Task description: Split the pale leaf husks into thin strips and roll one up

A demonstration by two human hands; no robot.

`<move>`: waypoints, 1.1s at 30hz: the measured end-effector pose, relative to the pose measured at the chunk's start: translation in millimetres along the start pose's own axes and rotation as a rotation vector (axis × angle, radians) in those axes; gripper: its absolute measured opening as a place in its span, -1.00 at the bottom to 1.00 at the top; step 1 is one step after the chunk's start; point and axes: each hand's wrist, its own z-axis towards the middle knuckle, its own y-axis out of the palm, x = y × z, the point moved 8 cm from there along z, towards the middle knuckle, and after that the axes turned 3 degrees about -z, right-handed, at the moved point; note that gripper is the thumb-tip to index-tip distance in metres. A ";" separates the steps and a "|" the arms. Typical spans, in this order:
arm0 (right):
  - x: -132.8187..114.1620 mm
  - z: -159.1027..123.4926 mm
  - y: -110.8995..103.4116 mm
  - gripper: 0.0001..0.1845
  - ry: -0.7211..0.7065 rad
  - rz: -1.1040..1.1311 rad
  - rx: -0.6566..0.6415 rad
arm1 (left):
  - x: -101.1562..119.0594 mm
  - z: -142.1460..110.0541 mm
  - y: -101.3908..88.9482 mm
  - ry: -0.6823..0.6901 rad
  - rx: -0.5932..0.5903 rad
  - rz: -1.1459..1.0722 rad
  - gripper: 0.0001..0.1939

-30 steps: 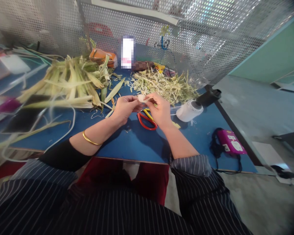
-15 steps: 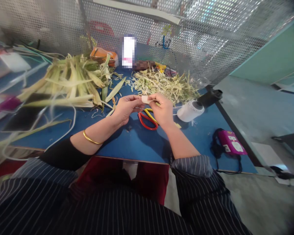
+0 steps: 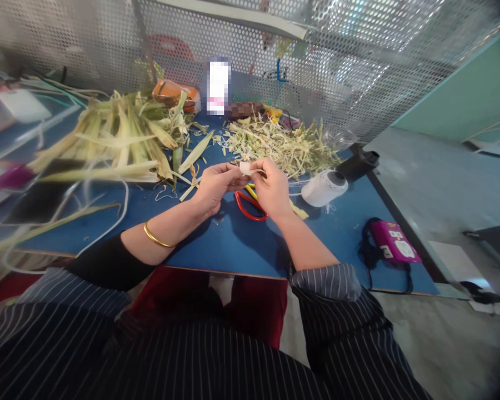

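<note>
Between my fingertips is a small pale strip, apparently corn husk (image 3: 245,167), folded or curled at its upper end. My left hand (image 3: 217,186) pinches it from the left. From the other side my right hand (image 3: 273,189) grips it with thumb and forefinger. Below the hands lie scissors (image 3: 250,206) with one red and one yellow handle loop; their blades are hidden. A cone of white thread (image 3: 324,189) lies on its side to the right of my right hand. One pale husk piece (image 3: 299,211) rests beside my right wrist.
On the blue table (image 3: 233,253), a pile of corn husks (image 3: 123,130) lies left and a heap of shredded husk (image 3: 279,145) lies behind my hands. A black cylinder (image 3: 360,165) and a purple box with a cord (image 3: 395,241) are at right. Perforated metal screen (image 3: 250,47) stands behind.
Both hands stay nearly in place, still pinching the strip. My right hand has shifted slightly left, showing more of the husk piece by its wrist.
</note>
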 end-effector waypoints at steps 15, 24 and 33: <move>12.3 3.8 0.3 -0.91 0.095 0.216 0.004 | 8.1 -1.6 4.2 0.085 -0.046 0.132 -0.87; -5.0 3.8 -3.5 -0.93 -0.025 0.106 -0.015 | -2.4 -1.1 1.8 -0.103 -0.033 -0.024 -0.95; -7.3 2.4 -5.3 -0.94 -0.080 0.019 -0.002 | -4.0 2.0 -1.1 -0.092 -0.053 -0.051 -0.87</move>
